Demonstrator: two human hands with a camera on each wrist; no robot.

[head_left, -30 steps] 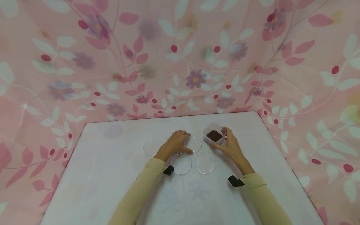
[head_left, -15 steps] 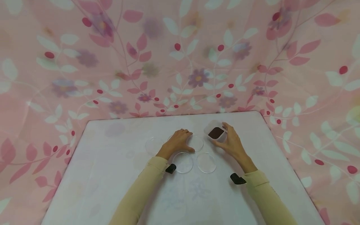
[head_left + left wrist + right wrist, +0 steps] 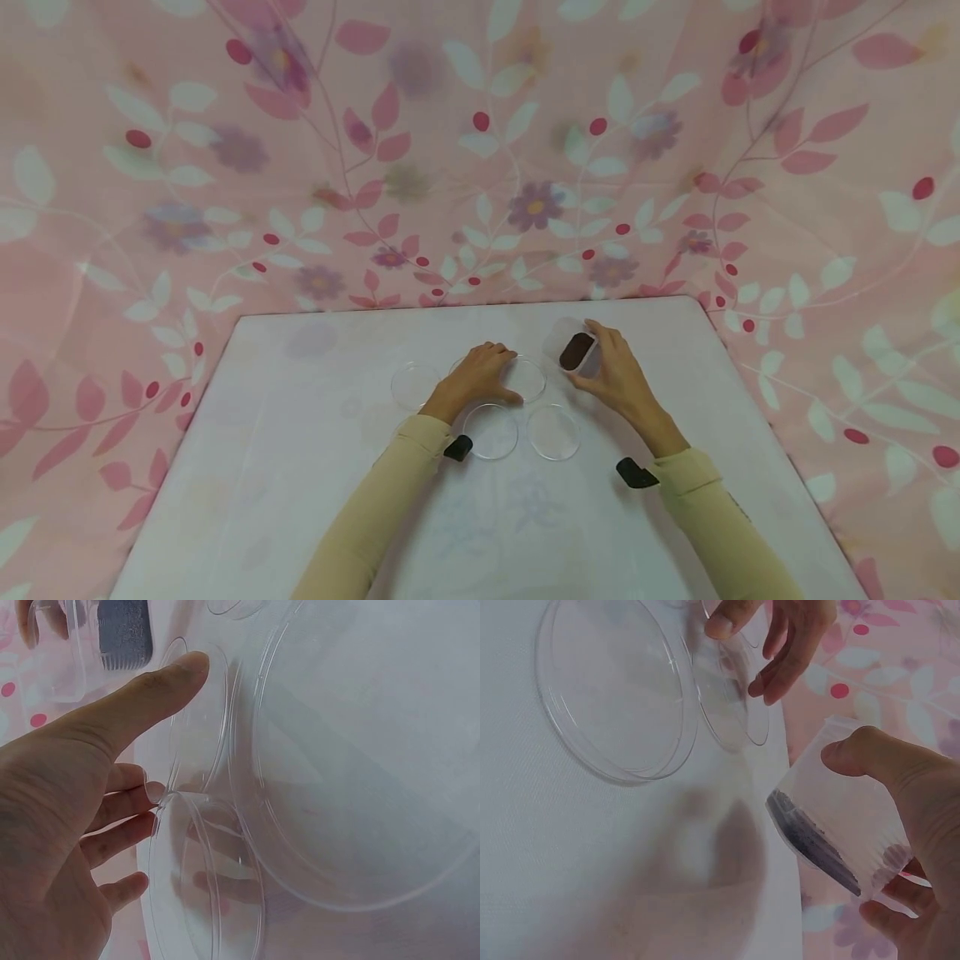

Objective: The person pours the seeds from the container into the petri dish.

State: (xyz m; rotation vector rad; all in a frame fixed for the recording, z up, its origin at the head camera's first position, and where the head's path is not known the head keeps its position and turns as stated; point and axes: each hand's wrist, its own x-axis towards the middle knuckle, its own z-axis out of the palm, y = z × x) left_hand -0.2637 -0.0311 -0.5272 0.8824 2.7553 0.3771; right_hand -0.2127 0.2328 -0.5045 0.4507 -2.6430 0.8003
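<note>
While the left hand (image 3: 474,382) stays planted on the far middle dish (image 3: 525,379), the right hand (image 3: 611,379) has lifted the little clear cup (image 3: 576,350) of dark brown powder (image 3: 576,351) and tipped it over toward the dishes. A second ago that cup sat pretty much upright with its open top facing up; now its mouth points sideways to the left, and in the right wrist view the powder (image 3: 810,844) lies banked against the lower wall of the cup (image 3: 840,817). Nothing has spilled out that I can see.

Right-hand fingers are curled around the cup, thumb (image 3: 855,754) on the near side, rest wrapped behind it, so it's a proper hold and the cup is off the surface (image 3: 300,467). Left-hand fingers are loosely spread, thumb (image 3: 161,682) stretched along the dish rim (image 3: 199,727) and fingertips resting on the edge, more steadying it than gripping it.

Four clear round dishes sit in a cluster: one far left (image 3: 415,386), the one under the left hand, and two nearer ones (image 3: 491,432) (image 3: 552,432). All look empty from here. My read is that the tilt means pouring is just getting started, with the steadied dish the likely target, but that's a guess.
</note>
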